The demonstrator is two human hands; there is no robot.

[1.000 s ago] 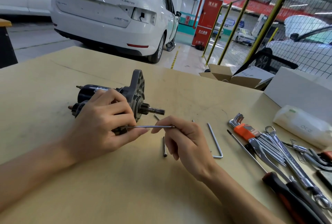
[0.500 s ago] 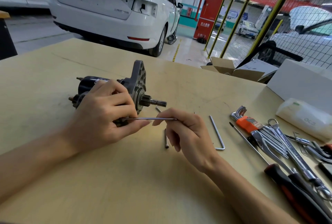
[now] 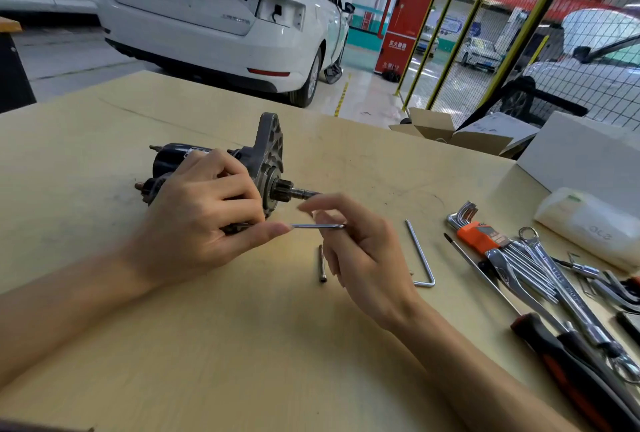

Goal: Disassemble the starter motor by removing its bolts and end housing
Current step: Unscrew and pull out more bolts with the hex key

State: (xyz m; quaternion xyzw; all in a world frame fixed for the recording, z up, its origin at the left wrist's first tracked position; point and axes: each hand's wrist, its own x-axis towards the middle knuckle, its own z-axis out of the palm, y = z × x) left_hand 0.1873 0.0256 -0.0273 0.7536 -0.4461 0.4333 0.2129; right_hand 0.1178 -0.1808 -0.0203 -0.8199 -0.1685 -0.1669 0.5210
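right hand (image 3: 360,251) has opened its fingers round the bolt (image 3: 317,226); no legible writing.

Both forearms bare, apparently no sleeves, rings or gloves.

Black-and-grey starter motor (image 3: 214,168), silver bolt (image 3: 317,226), tan table (image 3: 242,345), white car (image 3: 221,12)

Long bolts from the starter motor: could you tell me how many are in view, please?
2. One long bolt is in the right hand, half out of the starter motor; one lies on the table. Others may be hidden.
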